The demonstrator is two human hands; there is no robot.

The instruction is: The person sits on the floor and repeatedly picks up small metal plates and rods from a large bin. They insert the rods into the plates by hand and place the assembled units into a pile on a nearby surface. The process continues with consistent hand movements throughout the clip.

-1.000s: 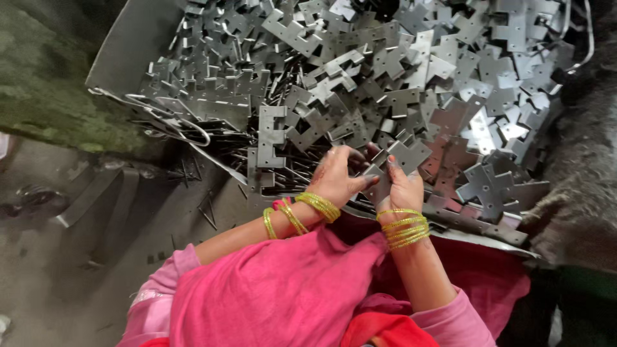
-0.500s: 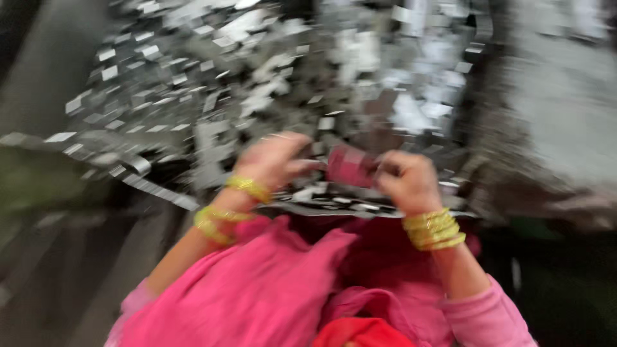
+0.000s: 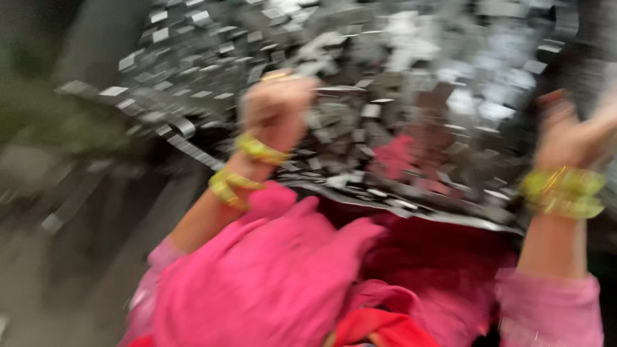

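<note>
Head-camera footage was heavily smeared by motion, so fine detail was lost. At the far left lay dim grey ground and a few loose grey strips trailing off the edge of the heap. Next came the left hand, raised over the near left part of a big pile of flat, silvery metal stampings; its fingers looked curled in toward the palm, but whether they clamped anything could not be told through the blur. Yellow bangles ringed that wrist above a pink sleeve. Pink cloth filled the lower middle, with a red fold under it, and a pinkish reflection showed on the metal pieces at centre. The pile sat in a shallow grey metal tray whose near rim crossed just above the cloth. At the right, the right hand was lifted above the pile's right edge, fingers seeming spread apart and empty, a stack of yellow bangles beneath it. No labels or packages were readable.
</note>
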